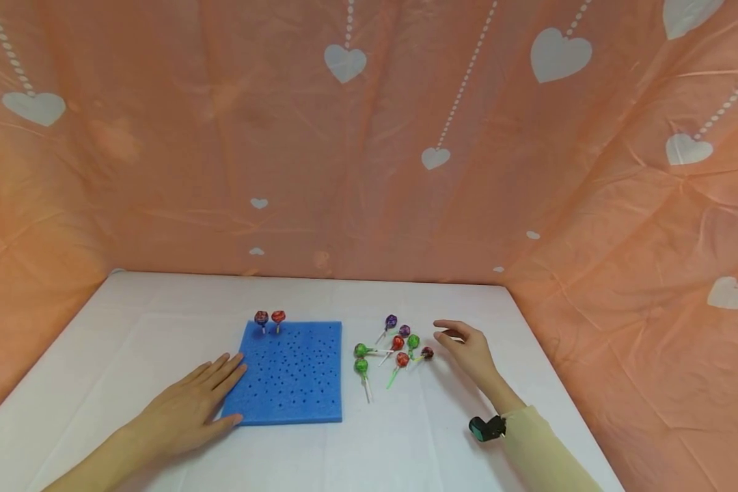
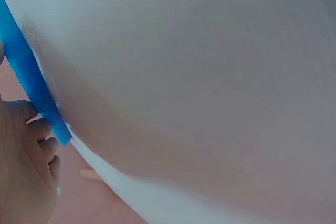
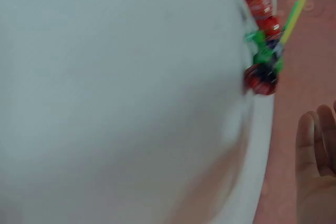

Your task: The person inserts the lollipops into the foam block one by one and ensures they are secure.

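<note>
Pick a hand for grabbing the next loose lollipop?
Right. The right hand hovers beside the loose lollipops, fingers relaxed; the left hand rests flat on the blue foam board.

The table (image 1: 160, 321) is white. The foam board (image 1: 292, 372) is bright blue, dotted with dark holes. Two lollipops (image 1: 269, 318) at its far edge are purple-red and red. The loose lollipops (image 1: 393, 345) are green, red and purple. The backdrop (image 1: 369, 137) is salmon-orange with white hearts on dotted lines.
</note>
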Motion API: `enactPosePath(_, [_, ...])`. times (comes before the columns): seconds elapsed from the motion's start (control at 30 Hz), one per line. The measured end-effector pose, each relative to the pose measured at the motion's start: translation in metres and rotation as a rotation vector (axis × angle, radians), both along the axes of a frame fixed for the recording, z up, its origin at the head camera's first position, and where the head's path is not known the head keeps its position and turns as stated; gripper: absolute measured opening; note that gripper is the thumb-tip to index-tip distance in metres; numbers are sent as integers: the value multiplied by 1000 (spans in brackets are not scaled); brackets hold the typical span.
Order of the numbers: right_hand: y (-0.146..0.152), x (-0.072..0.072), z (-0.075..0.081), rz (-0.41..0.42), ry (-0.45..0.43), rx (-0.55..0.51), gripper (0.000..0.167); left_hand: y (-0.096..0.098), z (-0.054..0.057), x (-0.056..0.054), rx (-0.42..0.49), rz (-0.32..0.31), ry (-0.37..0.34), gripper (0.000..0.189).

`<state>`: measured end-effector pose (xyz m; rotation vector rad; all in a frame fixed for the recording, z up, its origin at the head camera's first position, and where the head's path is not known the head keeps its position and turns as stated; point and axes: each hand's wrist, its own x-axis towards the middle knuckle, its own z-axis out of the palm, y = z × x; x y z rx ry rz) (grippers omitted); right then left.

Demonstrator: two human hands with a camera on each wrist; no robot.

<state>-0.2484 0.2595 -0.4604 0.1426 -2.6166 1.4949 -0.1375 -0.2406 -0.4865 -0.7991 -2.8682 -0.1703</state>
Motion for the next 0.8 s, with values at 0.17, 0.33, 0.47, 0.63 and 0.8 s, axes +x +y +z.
enactPosePath(0.17, [10, 3, -7, 4, -46, 74, 30, 1, 2, 1, 10, 3, -17, 81])
enactPosePath(0.33, [13, 2, -12, 59, -82, 140, 29, 1, 2, 1, 7, 4, -10, 81])
enactPosePath(0.47, [12, 1, -15, 92, -87, 184, 27, 0, 0, 0, 8, 5, -8, 81])
enactPosePath(0.63, [10, 0, -18, 121, -89, 201, 26, 0, 0, 0, 6, 16, -26, 82])
enactPosePath(0.8, [9, -2, -19, 143, -99, 206, 25, 1, 0, 1, 8, 27, -38, 82])
